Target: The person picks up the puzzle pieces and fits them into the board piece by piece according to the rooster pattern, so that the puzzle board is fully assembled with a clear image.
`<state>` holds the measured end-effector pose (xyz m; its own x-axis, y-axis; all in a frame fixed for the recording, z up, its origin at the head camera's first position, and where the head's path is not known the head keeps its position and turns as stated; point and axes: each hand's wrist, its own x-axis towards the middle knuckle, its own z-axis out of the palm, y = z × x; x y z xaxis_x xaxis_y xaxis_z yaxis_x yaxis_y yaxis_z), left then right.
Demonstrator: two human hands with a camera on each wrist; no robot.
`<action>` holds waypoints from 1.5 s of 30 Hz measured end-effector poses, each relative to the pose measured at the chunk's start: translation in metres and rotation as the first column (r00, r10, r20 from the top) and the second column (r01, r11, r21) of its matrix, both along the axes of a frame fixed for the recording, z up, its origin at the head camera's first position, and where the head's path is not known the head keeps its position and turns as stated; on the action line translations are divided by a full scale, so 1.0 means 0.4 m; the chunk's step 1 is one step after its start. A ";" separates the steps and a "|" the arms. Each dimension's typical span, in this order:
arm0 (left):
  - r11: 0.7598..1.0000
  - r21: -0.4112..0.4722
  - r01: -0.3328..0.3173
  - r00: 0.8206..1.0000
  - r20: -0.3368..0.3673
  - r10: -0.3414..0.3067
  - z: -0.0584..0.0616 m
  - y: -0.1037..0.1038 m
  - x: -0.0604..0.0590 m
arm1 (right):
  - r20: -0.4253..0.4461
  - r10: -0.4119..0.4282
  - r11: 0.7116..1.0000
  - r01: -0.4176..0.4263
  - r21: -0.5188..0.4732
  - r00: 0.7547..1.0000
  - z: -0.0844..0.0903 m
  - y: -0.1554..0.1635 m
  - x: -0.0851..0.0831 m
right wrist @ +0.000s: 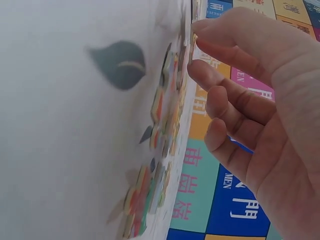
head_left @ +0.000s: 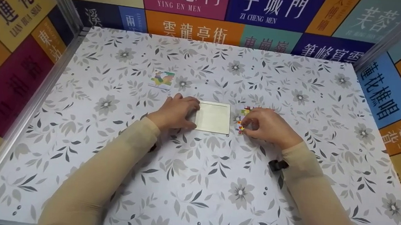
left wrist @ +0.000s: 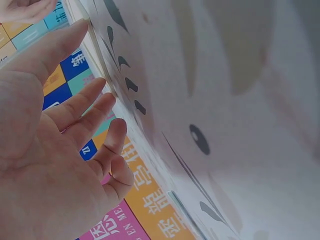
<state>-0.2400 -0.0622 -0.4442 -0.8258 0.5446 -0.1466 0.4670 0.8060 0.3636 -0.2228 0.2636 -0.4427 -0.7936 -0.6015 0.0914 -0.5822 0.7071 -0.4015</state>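
Note:
A shallow cream puzzle tray (head_left: 214, 118) with a raised rim lies in the middle of the table, its inside bare. Along the tray's left side my left hand (head_left: 176, 113) rests its thumb and fingertips, fairly straight in the left wrist view. To the tray's right, my right hand (head_left: 269, 127) pinches a small colourful jigsaw piece (head_left: 241, 129) between thumb and forefinger, just off the tray. Beneath and behind that hand lie several loose jigsaw pieces (right wrist: 157, 110), partly hidden from the head view.
A small picture card (head_left: 162, 78) lies beyond the left hand. White cloth with grey flowers and leaves covers the table (head_left: 181, 168). Colourful lettered panels (head_left: 193, 26) stand along the back and both sides.

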 end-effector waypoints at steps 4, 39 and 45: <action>1.000 -0.006 0.003 1.000 -0.004 -0.003 0.002 -0.001 -0.001 | -0.008 -0.013 1.000 0.013 -0.010 1.000 0.003 -0.015 -0.004; 1.000 -0.020 -0.012 1.000 -0.003 0.012 0.008 0.002 0.002 | 0.007 -0.007 0.999 0.007 0.035 1.000 0.022 -0.202 -0.068; 1.000 -0.010 -0.005 1.000 -0.007 0.005 0.008 0.003 0.004 | -0.004 0.027 0.999 -0.026 0.047 1.000 0.012 -0.235 -0.081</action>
<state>-0.2382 -0.0611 -0.4409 -0.8295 0.5391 -0.1458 0.4658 0.8119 0.3521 -0.2551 0.1698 -0.4380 -0.7770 -0.6260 0.0664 -0.6026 0.7093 -0.3656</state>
